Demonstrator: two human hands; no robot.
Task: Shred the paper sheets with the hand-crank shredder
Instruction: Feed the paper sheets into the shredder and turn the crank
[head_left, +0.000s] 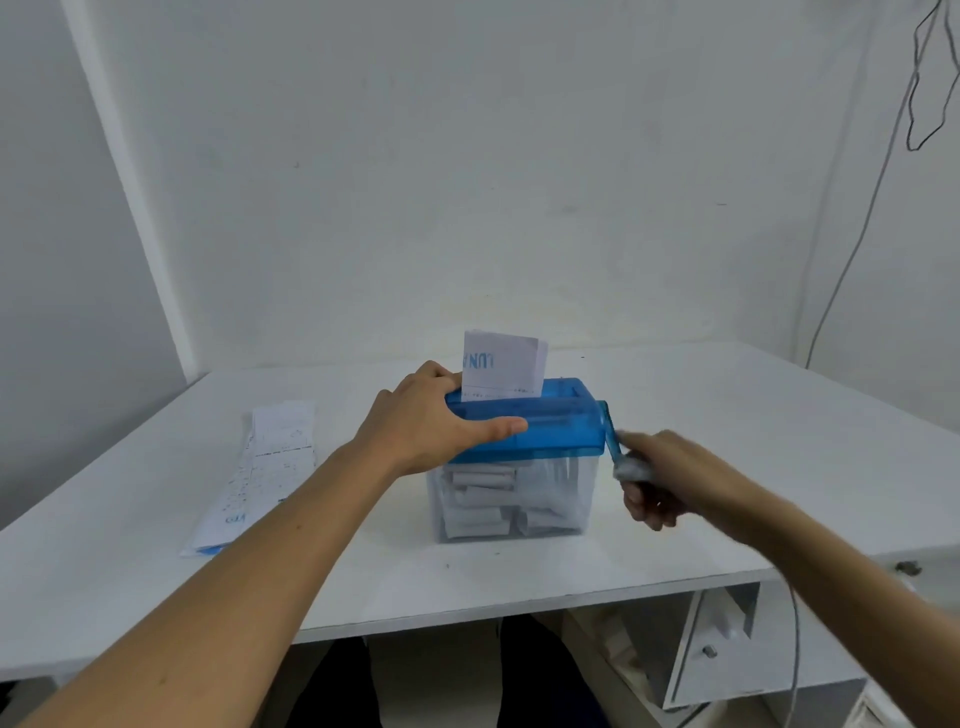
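Nearest, under the bench (727, 467) front edge at R: white drawer unit (711, 649) w/ small knobs. Both forearms reach fwd over the bench. Left hand (431, 421) sits on the L end of the shredder (550, 431), on its blue top: thumb laid along the near face, fingers over the top toward the far edge, so the top is clamped betw thumb and fingers; fingertips mostly hidden. Right hand (660, 478) is motion-blurred, just R of the shredder, fingers curled round the grip end of the blue crank (610, 441), which angles down-R from the shredder's R side. Shredder stands approx mid-bench, blue top on a clear bin (571, 499); bin holds white paper strips (478, 499), piled mostly on its L side. L of the shredder, apart from it, a stack of printed sheets (260, 467) lies flat on the bench, long side running near-to-far. One folded sheet (501, 366) w/ blue lettering stands upright in the slot on top, just beyond the left hand's fingers. Behind: plain white wall; thin cable (857, 234) hangs down it at far R.
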